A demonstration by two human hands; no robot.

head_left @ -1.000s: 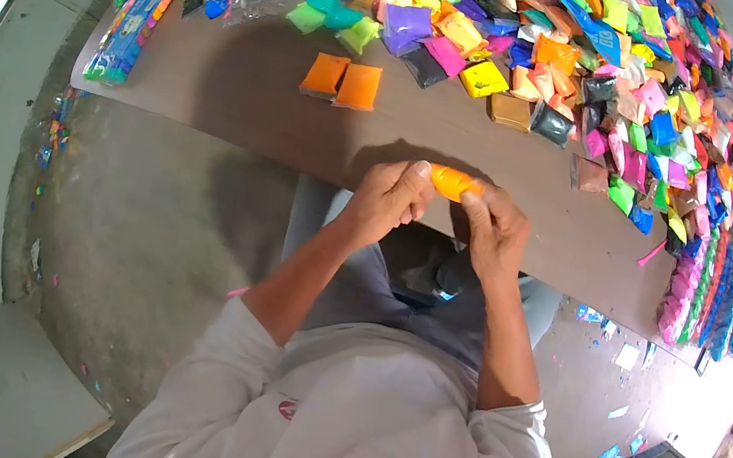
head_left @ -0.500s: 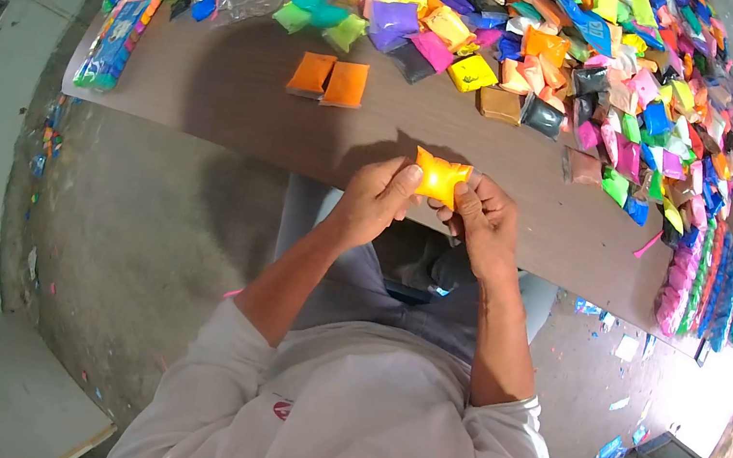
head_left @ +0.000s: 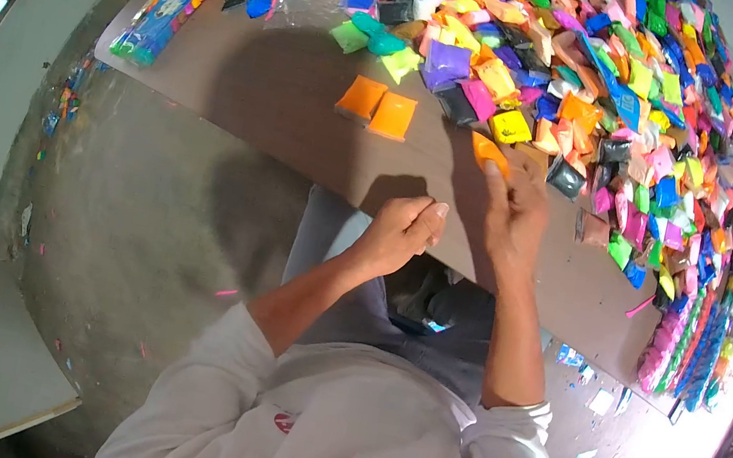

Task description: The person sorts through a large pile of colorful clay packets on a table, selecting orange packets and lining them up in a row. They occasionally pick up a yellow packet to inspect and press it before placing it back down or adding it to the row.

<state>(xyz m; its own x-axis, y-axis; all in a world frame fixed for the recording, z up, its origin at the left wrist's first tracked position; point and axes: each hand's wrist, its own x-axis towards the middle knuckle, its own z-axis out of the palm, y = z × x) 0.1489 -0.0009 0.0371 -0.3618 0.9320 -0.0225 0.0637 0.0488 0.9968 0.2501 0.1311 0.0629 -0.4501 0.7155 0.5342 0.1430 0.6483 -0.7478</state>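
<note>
My right hand [head_left: 516, 206] holds an orange packet [head_left: 490, 154] between thumb and fingers, over the brown table by the near edge of the packet pile. Closed, with the fingers curled in, my left hand [head_left: 402, 233] is at the table's front edge, and nothing shows in it. Two flat orange packets, one [head_left: 361, 98] slightly overlapping the other [head_left: 392, 116], lie side by side on the table beyond my left hand. A yellow packet [head_left: 510, 127] lies just past the held one.
A large heap of colourful packets [head_left: 592, 117] covers the back and right of the brown table [head_left: 280, 106]. Bagged packets [head_left: 163, 21] lie at the left end. Long packed strips [head_left: 684, 349] stand at the right end. Scraps litter the floor.
My right hand has moved forward with the packet, away from my left hand, which has let go of it and closed. The camera view has turned a little.
</note>
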